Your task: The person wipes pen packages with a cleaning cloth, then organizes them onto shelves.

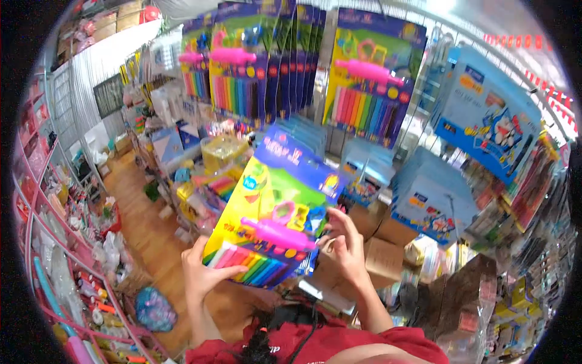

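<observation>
My left hand grips the lower left corner of a modelling clay set, its thumb lying across the front. The set is a tilted purple, yellow and green card with a pink rolling pin, small cutters and a row of coloured clay sticks. At its right edge is my right hand, fingers bent and apart, fingertips close by the blue cutter. Matching clay sets hang on the wire rack above, with more in a stack to the left.
Light blue packs hang at the right, and more blue packs sit lower down. Cardboard boxes stand beneath. On the left, a wooden floor aisle runs beside a pink wire shelf full of goods. A shiny blue bundle lies on the floor.
</observation>
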Available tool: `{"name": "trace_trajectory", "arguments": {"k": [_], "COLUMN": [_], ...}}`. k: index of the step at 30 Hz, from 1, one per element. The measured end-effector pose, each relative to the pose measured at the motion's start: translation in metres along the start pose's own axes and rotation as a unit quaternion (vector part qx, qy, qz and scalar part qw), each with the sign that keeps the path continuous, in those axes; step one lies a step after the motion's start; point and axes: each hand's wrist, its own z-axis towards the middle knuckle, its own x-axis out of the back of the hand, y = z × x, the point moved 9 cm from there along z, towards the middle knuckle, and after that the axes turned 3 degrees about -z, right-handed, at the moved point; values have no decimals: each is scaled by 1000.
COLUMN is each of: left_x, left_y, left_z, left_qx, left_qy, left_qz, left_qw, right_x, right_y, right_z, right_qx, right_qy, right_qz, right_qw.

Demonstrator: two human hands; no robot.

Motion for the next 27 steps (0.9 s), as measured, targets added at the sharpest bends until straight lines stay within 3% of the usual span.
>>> {"name": "trace_trajectory", "arguments": {"k": [2, 4, 6, 7, 9, 17, 27], "left_x": [0, -14, -24, -34, -49, -84, -73], "left_y": [17, 24, 53, 57, 61, 76, 94], "left_z": [19, 43, 66, 75, 90, 142, 165], "left_qx": [-56, -76, -70, -39, -69, -62, -73], "left_qy": [72, 53, 34, 25, 40, 38, 4], "left_qz": [-39, -159, -243, -330, -354, -465, -456], "left_qw": [995, 983, 967, 943, 932, 882, 887], "right_x": [17, 28, 30, 34, 40, 44, 52], "right_y": [-24, -74, -101, -119, -154, -232, -231], "right_z": [17, 23, 29, 33, 40, 64, 89], "right_qx": [62, 162, 147, 196, 292, 399, 366], "right_qy": [39, 112, 106, 114, 138, 174, 204], "right_qz": [46, 63, 101, 70, 9, -137, -138], "right_qw": [996, 978, 978, 971, 946, 890, 897]}}
